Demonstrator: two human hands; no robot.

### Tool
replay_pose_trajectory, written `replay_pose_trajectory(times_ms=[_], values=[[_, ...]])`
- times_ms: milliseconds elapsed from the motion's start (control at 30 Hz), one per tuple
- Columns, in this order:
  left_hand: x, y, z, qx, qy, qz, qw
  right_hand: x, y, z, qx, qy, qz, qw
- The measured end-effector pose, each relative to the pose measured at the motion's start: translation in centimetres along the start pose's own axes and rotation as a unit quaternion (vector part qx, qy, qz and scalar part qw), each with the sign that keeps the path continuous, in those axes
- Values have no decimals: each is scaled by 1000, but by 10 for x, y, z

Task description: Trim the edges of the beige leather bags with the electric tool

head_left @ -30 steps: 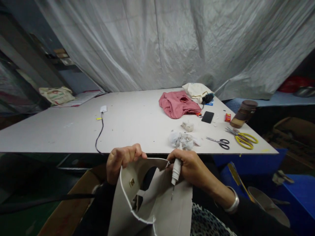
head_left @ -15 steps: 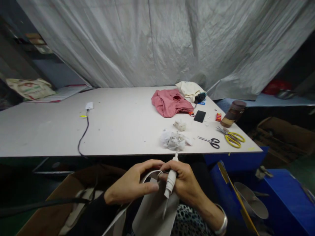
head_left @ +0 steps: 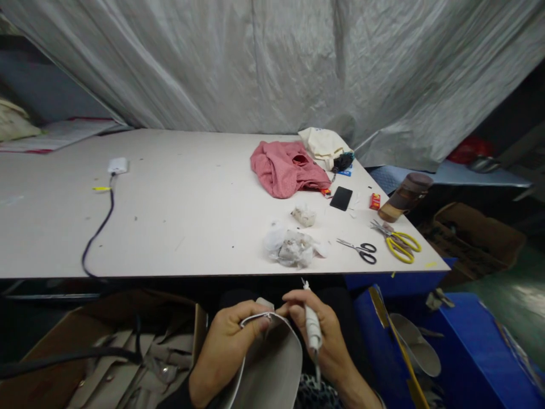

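Note:
My left hand [head_left: 232,341] is closed on the edge of a grey leather-like piece [head_left: 272,369], thumb inside the rim and fingers outside. The piece curves open towards me over my lap, its pale edge facing up. My right hand [head_left: 326,326] is closed round a white-wrapped tool [head_left: 313,326] with thin metal at both ends. The tool lies tilted across the palm, narrow tip up. The right fingertips come close to the rim beside my left thumb; whether they touch it, I cannot tell.
Beyond my hands, the white table [head_left: 204,227] bears a crumpled plastic bag [head_left: 292,247], black scissors [head_left: 360,249], yellow-handled scissors [head_left: 398,241], a bottle [head_left: 404,197] and pink cloth [head_left: 287,168]. A cardboard box [head_left: 196,335] of grey pieces sits left; a blue bin [head_left: 477,346] stands right.
The view has shifted right and down. The grey piece has turned so that its open curved rim faces me. The tool in my right hand has tilted the other way.

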State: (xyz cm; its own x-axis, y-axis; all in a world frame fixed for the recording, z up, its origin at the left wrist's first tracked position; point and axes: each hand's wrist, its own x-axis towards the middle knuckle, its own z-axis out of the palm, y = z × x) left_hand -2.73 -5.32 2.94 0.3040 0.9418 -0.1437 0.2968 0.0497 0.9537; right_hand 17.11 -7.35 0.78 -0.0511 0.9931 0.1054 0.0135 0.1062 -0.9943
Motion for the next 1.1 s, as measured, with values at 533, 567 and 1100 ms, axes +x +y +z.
replay_pose_trajectory(times_ms=[533, 567, 1100], values=[[41, -20, 23, 20, 30, -76, 996, 81, 46, -52, -218, 194, -67, 954], [42, -20, 24, 16, 27, -78, 996, 82, 46, -52, -229, 192, -73, 951], [54, -28, 28, 5, -5, -108, 994, 91, 52, -53, -270, 159, -101, 944]])
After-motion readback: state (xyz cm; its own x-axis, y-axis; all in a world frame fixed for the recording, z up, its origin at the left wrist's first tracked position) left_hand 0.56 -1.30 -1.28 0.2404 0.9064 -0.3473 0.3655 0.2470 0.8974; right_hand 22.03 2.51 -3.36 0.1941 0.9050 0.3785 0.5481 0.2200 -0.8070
